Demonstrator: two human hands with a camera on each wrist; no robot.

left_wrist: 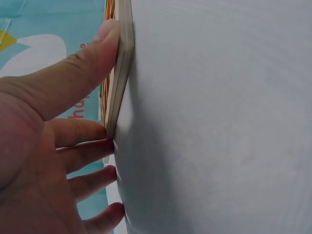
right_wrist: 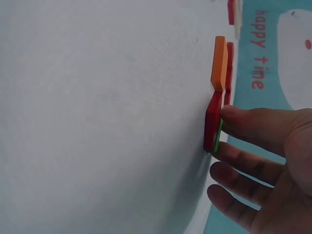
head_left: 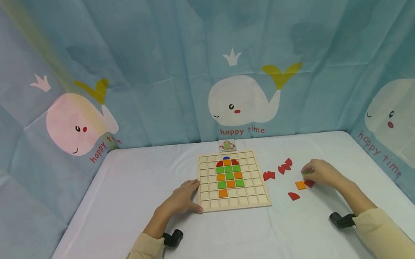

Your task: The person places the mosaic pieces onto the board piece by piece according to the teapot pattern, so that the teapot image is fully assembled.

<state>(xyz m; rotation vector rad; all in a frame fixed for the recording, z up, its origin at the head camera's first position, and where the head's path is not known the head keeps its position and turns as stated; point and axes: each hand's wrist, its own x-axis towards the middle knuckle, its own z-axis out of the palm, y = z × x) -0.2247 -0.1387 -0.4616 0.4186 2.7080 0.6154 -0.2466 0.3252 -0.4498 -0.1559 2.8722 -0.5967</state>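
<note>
My left hand (head_left: 183,197) lies at the left side of a wooden grid board (head_left: 254,200). Its thumb touches the board's edge (left_wrist: 125,48) near the front corner, and the fingers spread along the side with their tips on the cloth. Green, orange, red and blue pieces fill a column of cells in the board's middle, among them an orange square (head_left: 223,193) lowest down. Right of the board, my right hand (head_left: 322,172) pinches a green tile (right_wrist: 219,136) between thumb and index finger. A red quarter-round piece (right_wrist: 212,122) and a loose orange square (head_left: 300,185) lie beside those fingertips.
Several red pieces (head_left: 285,167) lie between the board and my right hand. Another red piece (head_left: 294,196) sits nearer the front. A small picture card (head_left: 227,145) stands behind the board. White cloth (head_left: 150,165) covers the table; a blue whale-print curtain (head_left: 167,108) hangs behind it.
</note>
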